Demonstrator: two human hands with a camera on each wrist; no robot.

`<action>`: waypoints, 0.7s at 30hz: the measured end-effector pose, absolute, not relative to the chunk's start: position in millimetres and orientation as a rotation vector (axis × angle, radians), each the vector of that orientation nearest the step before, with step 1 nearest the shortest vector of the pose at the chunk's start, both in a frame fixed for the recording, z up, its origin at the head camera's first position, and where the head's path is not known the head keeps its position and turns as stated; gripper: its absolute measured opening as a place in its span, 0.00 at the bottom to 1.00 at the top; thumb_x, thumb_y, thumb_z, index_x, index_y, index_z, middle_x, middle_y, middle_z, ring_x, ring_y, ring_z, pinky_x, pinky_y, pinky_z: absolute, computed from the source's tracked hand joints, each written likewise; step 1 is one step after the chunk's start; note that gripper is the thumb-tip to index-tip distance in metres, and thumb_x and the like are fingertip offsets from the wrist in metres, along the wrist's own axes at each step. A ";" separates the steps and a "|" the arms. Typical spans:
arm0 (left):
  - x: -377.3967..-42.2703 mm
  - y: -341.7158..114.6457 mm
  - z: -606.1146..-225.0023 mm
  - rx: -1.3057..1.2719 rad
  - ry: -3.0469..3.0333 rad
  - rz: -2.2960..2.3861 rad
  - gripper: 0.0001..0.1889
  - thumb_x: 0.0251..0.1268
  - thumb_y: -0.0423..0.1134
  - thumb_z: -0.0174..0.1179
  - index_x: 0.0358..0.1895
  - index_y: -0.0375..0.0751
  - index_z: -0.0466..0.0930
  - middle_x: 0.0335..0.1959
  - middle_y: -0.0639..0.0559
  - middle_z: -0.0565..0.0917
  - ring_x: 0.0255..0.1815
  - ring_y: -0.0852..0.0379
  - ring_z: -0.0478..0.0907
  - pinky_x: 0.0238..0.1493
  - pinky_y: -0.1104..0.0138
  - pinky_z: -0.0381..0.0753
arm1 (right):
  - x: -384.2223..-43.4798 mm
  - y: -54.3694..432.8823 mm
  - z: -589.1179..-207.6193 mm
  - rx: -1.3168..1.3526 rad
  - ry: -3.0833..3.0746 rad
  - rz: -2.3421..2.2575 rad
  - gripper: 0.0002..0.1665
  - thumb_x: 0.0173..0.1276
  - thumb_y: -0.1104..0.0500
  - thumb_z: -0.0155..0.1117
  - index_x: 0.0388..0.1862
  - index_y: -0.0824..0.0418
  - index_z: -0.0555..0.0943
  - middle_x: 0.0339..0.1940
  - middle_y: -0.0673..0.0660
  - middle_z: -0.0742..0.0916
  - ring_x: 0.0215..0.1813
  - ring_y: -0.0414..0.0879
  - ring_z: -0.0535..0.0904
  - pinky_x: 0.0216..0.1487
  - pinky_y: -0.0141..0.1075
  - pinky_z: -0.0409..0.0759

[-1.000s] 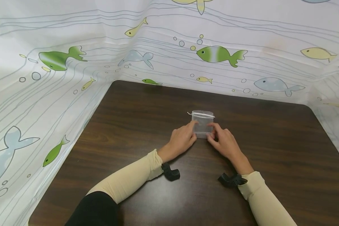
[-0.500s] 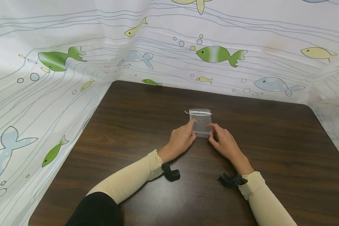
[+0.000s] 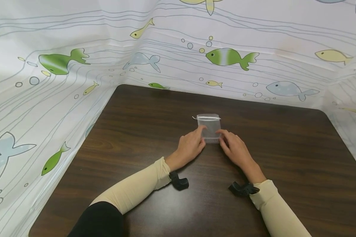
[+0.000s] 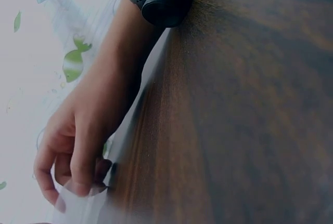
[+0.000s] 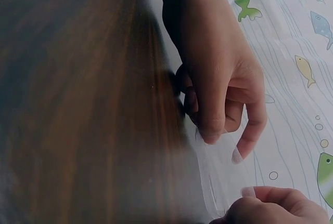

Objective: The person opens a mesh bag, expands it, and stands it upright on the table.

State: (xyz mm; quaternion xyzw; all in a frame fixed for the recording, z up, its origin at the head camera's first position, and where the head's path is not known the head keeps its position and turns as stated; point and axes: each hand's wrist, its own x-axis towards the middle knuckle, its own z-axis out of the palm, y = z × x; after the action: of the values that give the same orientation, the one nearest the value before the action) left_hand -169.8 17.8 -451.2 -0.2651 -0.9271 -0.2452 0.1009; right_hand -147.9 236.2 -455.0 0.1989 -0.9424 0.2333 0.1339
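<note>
- A white fish-printed sheet (image 3: 287, 67) rises along the left, far and right sides, probably hung to screen off the surroundings.
- The dark wood-grain bench (image 3: 136, 131) spreads inside it, giving the work a broad, firm support.
- Beige sleeves (image 3: 136, 186) cover both forearms, which slant in from the near left and near right; black cloth (image 3: 98, 219) covers the left arm further up.
- The left hand (image 3: 190, 144) has its grip closed on the left side of the bag, thumb towards the near corner and index finger further up.
- The right hand (image 3: 235, 147) mirrors it, its grip pinching the right side; holding opposite edges likely steadies the thin material and spreads it flat.
- The sheer whitish bag (image 3: 211, 131) sits between the hands, slightly right of centre and towards the far part of the bench, its near edge facing the person. Whether that edge touches the bench, I cannot tell.
- Black wrist mounts (image 3: 179, 183) sit at both cuffs, apparently placed there to face each hand's work.
- A white drawstring (image 3: 208, 118) crosses the bag's far end, its loose tip sticking out left.
</note>
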 end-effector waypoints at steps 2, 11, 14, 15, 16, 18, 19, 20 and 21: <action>-169.9 17.8 -451.1 -0.763 -2.742 -0.731 0.24 0.70 0.35 0.60 0.68 0.46 0.73 0.28 0.56 0.80 0.19 0.62 0.69 0.16 0.70 0.59 | -148.2 236.4 -455.0 0.577 -2.739 0.684 0.17 0.79 0.63 0.59 0.64 0.60 0.79 0.33 0.54 0.83 0.31 0.45 0.71 0.38 0.43 0.70; -170.2 19.8 -448.4 -0.756 -2.775 -0.705 0.25 0.70 0.38 0.60 0.69 0.43 0.72 0.28 0.57 0.79 0.18 0.64 0.68 0.14 0.73 0.58 | -148.4 238.0 -454.3 0.606 -2.732 0.676 0.20 0.74 0.66 0.60 0.64 0.61 0.78 0.31 0.50 0.80 0.29 0.40 0.68 0.39 0.40 0.67; -170.5 20.0 -448.4 -0.773 -2.765 -0.677 0.23 0.72 0.40 0.60 0.68 0.43 0.73 0.27 0.58 0.80 0.17 0.65 0.68 0.14 0.73 0.57 | -148.3 237.7 -453.5 0.620 -2.728 0.687 0.20 0.73 0.65 0.62 0.63 0.61 0.79 0.29 0.49 0.80 0.28 0.38 0.67 0.37 0.38 0.66; -170.8 19.9 -448.9 -0.779 -2.758 -0.663 0.22 0.73 0.40 0.60 0.68 0.43 0.73 0.26 0.58 0.80 0.18 0.65 0.68 0.14 0.73 0.58 | -148.4 237.5 -453.4 0.625 -2.728 0.689 0.20 0.73 0.64 0.63 0.63 0.61 0.79 0.28 0.48 0.79 0.27 0.37 0.66 0.36 0.37 0.66; -170.9 19.6 -449.3 -0.787 -2.752 -0.655 0.22 0.73 0.40 0.60 0.67 0.44 0.73 0.24 0.58 0.79 0.18 0.65 0.68 0.15 0.73 0.58 | -148.5 237.2 -453.4 0.629 -2.727 0.691 0.19 0.74 0.63 0.63 0.62 0.61 0.79 0.27 0.48 0.79 0.26 0.37 0.66 0.35 0.36 0.66; -170.7 19.0 -450.0 -0.793 -2.749 -0.644 0.21 0.73 0.40 0.60 0.67 0.45 0.73 0.21 0.58 0.77 0.18 0.64 0.67 0.15 0.72 0.58 | -148.3 236.6 -453.4 0.636 -2.725 0.686 0.18 0.75 0.62 0.64 0.62 0.60 0.80 0.26 0.47 0.78 0.24 0.36 0.64 0.33 0.35 0.65; -170.5 18.7 -450.3 -0.793 -2.748 -0.641 0.21 0.73 0.39 0.60 0.66 0.46 0.73 0.20 0.59 0.76 0.18 0.64 0.67 0.16 0.72 0.58 | -148.3 236.2 -453.5 0.636 -2.727 0.682 0.17 0.76 0.61 0.65 0.61 0.60 0.80 0.25 0.47 0.77 0.24 0.37 0.63 0.32 0.34 0.64; -170.2 18.6 -450.3 -0.790 -2.750 -0.643 0.21 0.73 0.39 0.60 0.66 0.46 0.73 0.19 0.59 0.76 0.18 0.64 0.67 0.16 0.71 0.59 | -148.1 235.8 -453.5 0.637 -2.730 0.676 0.17 0.76 0.61 0.65 0.61 0.60 0.80 0.25 0.46 0.77 0.23 0.37 0.62 0.31 0.34 0.64; -169.7 18.4 -450.2 -0.788 -2.753 -0.641 0.21 0.73 0.39 0.60 0.67 0.46 0.72 0.19 0.59 0.76 0.17 0.64 0.67 0.16 0.71 0.59 | -148.0 235.4 -453.4 0.638 -2.731 0.669 0.17 0.77 0.61 0.64 0.61 0.59 0.80 0.24 0.46 0.76 0.23 0.37 0.62 0.31 0.34 0.63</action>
State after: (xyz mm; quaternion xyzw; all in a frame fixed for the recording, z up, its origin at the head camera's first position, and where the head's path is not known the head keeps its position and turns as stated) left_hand -169.7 18.4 -450.2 -0.2671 -0.9331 -0.2173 0.1037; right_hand -148.0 235.4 -453.4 0.2195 -0.9393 0.2301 0.1286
